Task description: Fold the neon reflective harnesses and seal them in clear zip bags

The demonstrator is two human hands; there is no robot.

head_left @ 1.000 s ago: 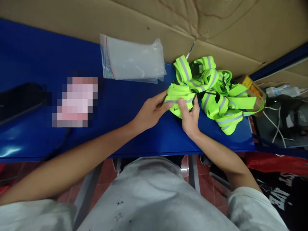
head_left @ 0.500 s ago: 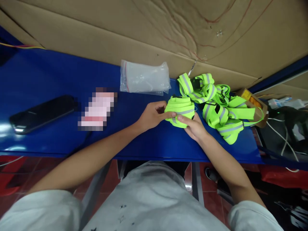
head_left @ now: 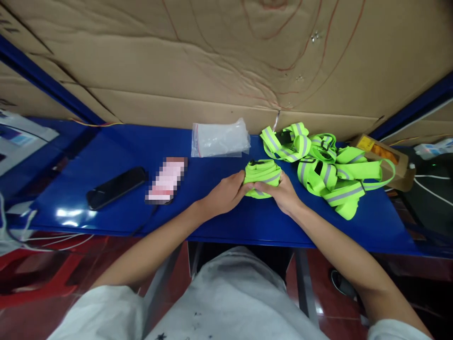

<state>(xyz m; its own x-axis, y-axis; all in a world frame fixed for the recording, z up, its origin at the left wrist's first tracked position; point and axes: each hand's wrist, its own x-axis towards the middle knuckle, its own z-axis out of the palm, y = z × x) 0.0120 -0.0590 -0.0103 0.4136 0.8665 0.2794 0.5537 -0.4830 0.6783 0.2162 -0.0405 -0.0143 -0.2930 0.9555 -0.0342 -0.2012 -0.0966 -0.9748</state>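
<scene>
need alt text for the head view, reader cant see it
First-person view: a bare left-hand grip and right-hand grip hold a folded fluorescent yellow-green reflective strap over a blue table. Loose matching straps lie piled to the right beside a cardboard box; clear plastic bags lie behind, a black oblong object and a pixelated item left.

A pale grey short-sleeved shirt (head_left: 237, 293) with small dark star prints (head_left: 161, 336).

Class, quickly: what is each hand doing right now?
Left hand: closed on the folded green strap.
Right hand: closed on the same strap.
</scene>
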